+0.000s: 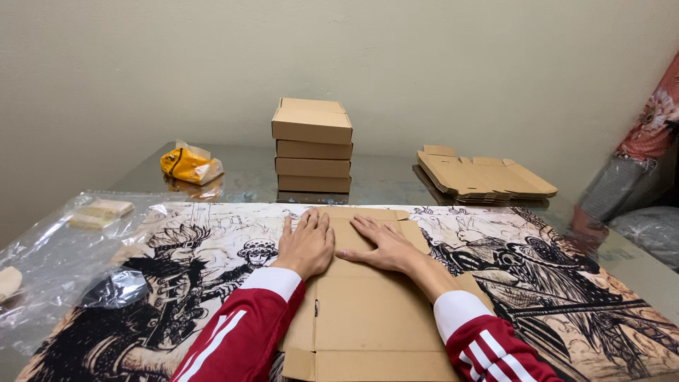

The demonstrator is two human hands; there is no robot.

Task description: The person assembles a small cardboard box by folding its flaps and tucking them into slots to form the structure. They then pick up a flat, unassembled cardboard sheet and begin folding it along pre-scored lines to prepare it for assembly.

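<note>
Table (pixel 396 185): box stack (pixel 312 145), flat blanks (pixel 482 177) behind hands.

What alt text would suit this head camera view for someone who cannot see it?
A left hand and right hand press flat on an unfolded brown cardboard box blank lying on a black-and-white illustrated mat. Behind stand four stacked folded cardboard boxes and a pile of flat blanks.

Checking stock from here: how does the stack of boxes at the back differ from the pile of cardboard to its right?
The stack of boxes is folded up and closed, four high and tall. The pile of cardboard is unfolded blanks lying flat and low, with flaps sticking out at the edges. Both are plain brown cardboard on the glass table.
</note>
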